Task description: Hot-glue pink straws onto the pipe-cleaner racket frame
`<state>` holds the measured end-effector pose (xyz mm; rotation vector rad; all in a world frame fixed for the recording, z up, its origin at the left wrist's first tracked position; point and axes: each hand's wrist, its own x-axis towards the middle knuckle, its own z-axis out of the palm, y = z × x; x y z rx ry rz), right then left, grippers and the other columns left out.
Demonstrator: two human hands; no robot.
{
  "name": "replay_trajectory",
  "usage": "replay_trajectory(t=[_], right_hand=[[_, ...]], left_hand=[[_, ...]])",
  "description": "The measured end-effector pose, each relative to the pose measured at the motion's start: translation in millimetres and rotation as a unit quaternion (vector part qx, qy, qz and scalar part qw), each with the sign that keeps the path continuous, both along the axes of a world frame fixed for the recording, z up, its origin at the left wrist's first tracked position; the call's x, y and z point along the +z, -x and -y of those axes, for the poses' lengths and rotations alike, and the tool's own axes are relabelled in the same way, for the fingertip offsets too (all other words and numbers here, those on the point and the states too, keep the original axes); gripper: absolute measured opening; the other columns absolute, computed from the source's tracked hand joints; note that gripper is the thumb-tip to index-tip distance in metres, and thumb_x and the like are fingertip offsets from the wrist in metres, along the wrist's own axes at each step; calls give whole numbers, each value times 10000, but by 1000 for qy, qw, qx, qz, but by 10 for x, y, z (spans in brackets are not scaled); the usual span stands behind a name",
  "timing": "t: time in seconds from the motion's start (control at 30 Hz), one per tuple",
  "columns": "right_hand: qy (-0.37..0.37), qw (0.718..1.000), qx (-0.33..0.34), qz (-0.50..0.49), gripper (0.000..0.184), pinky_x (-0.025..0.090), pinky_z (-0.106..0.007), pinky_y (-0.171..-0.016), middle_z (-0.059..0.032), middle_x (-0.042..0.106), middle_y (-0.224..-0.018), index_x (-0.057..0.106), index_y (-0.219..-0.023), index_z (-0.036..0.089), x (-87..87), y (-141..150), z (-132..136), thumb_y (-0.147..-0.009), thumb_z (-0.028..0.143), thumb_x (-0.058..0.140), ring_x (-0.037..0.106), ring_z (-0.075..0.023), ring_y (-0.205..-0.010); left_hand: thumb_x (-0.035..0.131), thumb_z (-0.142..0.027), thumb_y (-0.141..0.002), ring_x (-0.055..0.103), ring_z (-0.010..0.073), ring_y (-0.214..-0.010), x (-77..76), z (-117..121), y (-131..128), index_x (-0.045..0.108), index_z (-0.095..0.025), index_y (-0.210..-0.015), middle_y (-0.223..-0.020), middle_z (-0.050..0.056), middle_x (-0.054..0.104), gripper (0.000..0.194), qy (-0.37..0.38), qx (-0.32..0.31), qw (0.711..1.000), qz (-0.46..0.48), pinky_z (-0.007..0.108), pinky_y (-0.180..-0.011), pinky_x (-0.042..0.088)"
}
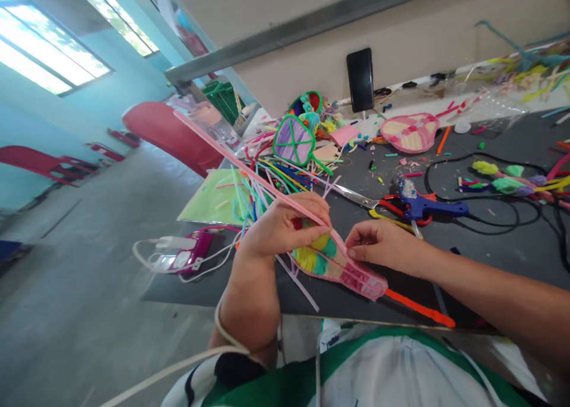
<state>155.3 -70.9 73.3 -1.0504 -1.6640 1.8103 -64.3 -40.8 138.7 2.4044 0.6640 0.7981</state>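
Note:
A long pink pipe cleaner (249,171) runs from the upper left down to the edge of a pink craft piece (364,281) near the table's front. Yellow, teal and red fluffy tufts cover the piece's wider end, and an orange stem (421,308) sticks out of its narrow end. My left hand (291,224) pinches the pipe cleaner between thumb and fingers above the tufts. Closed on the same strip, where it meets the piece's edge, is my right hand (378,244). Its fingertips partly hide the strip.
A blue glue gun (430,208) and scissors (356,196) lie beyond my right hand. Behind are a green-rimmed purple craft piece (294,140), a pink one (410,133) and a propped phone (360,79). A power bank (196,251) with white cables sits at the left edge.

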Motion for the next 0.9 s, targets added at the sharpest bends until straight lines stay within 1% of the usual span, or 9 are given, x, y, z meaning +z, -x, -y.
replay_trajectory(t=[0.17, 0.37, 0.57, 0.73, 0.9], right_hand=[[19, 1000, 0, -12, 178, 445, -252, -611, 11, 647, -712, 666, -803, 163, -13, -16, -13, -699, 302, 705, 567, -116, -634], [19, 1000, 5, -20, 182, 437, -243, -623, 24, 638, -711, 671, -789, 162, -7, -34, -31, -704, 311, 731, 550, -103, -634], [25, 999, 21, -36, 179, 443, -241, -637, 26, 646, -725, 668, -806, 161, -13, -47, -44, -700, 287, 739, 558, -103, -648], [23, 999, 33, -27, 176, 452, -247, -661, 22, 649, -731, 671, -828, 159, -1, -56, -47, -699, 264, 728, 570, -106, -661], [47, 997, 43, -40, 159, 444, -239, -649, 33, 651, -707, 672, -814, 171, 7, -64, -56, -659, 203, 695, 569, -101, -640]], left_hand=[[682, -177, -836, 630, 150, -832, -19, -20, 9, 698, -146, -820, -798, 52, 666, 38, 3, -19, 1000, 7, 269, -765, 531], [688, -185, -828, 636, 161, -839, -39, -27, 15, 698, -141, -821, -823, 68, 667, 46, 6, -23, 999, 29, 287, -778, 547], [685, -213, -831, 639, 161, -840, -25, -24, 13, 698, -176, -818, -826, 61, 674, 42, 8, -21, 999, 27, 285, -781, 554], [685, -207, -831, 640, 164, -837, -7, -20, 6, 704, -162, -820, -821, 63, 669, 49, 8, -27, 999, 23, 286, -789, 550], [678, -200, -833, 634, 160, -828, -9, -20, 4, 705, -154, -813, -816, 62, 665, 57, 13, -25, 999, 19, 285, -778, 548]])
